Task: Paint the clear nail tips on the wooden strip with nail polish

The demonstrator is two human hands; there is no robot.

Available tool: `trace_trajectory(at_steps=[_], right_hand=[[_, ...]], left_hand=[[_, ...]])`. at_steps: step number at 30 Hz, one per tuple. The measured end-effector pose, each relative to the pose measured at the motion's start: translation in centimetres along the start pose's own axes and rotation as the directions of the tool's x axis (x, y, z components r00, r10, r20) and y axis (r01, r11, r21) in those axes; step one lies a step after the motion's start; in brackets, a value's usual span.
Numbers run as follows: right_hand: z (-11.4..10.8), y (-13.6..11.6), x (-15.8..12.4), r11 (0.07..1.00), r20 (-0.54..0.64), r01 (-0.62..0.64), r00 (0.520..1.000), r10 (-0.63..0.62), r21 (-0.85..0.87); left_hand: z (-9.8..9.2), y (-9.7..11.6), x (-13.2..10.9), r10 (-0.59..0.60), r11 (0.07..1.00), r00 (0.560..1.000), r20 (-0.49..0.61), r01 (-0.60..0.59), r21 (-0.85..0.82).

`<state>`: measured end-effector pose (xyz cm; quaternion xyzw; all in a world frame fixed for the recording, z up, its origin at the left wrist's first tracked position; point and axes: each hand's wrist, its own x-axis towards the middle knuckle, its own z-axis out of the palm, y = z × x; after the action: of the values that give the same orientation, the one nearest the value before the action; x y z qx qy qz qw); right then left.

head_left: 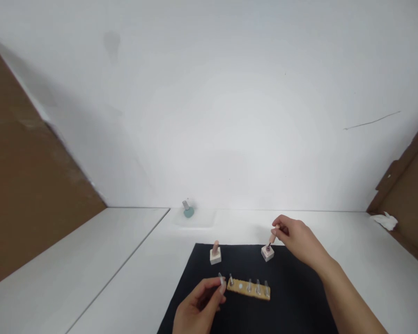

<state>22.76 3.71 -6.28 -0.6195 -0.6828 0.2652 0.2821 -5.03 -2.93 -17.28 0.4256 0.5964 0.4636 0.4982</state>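
Observation:
Between the thumb and fingers of my left hand [202,304] is a clear false nail tip [221,279], held just left of a tan strip [244,293]. Several clear nail tips [258,288] stand upright on that strip, and a white dot [240,286] shows in a gap among them. My right hand [294,239] pinches the pink cap of a nail polish brush [272,238]. The brush's dark end is at the mouth of an open square polish bottle [267,253]. A second polish bottle [215,255], its pinkish cap on, stands left of it.
A black mat [292,297] lies under the strip and bottles on the white table [125,264]. Further back, a teal bottle with a grey cap [188,211] sits on a clear tray [205,219]. Crumpled white tissue [385,221] lies by the brown right-hand panel [409,199].

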Motion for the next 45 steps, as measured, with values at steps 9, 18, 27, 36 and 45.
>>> trace_trajectory(at_steps=[9, 18, 27, 36, 45], right_hand=[[-3.0, -1.2, -0.8, 0.91, -0.078, 0.086, 0.995, -0.059, 0.404], [-4.3, -3.6, -3.2, 0.668, -0.26, 0.278, 0.957, -0.13, 0.69], [-4.4, -6.2, -5.6, 0.756, -0.28, 0.427, 0.903, -0.326, 0.497], [-2.6, -7.0, -5.4, 0.826, -0.198, 0.402, 0.915, -0.35, 0.394], [-2.4, -6.6, -5.1, 0.875, -0.168, 0.353, 0.935, -0.313, 0.333]], left_hand=[[1.3, 2.6, -1.1, 0.027, 0.994, 0.999, -0.023, -0.029, -0.102], [6.6, 10.9, -2.0, 0.384, 0.923, 0.885, 0.263, -0.37, -0.103], [6.3, 10.4, -1.6, 0.476, 0.879, 0.839, 0.264, -0.464, -0.109], [5.3, 8.5, -1.2, 0.521, 0.853, 0.833, 0.188, -0.511, -0.104], [5.7, 9.1, -1.5, 0.45, 0.891, 0.872, 0.194, -0.423, -0.165]])
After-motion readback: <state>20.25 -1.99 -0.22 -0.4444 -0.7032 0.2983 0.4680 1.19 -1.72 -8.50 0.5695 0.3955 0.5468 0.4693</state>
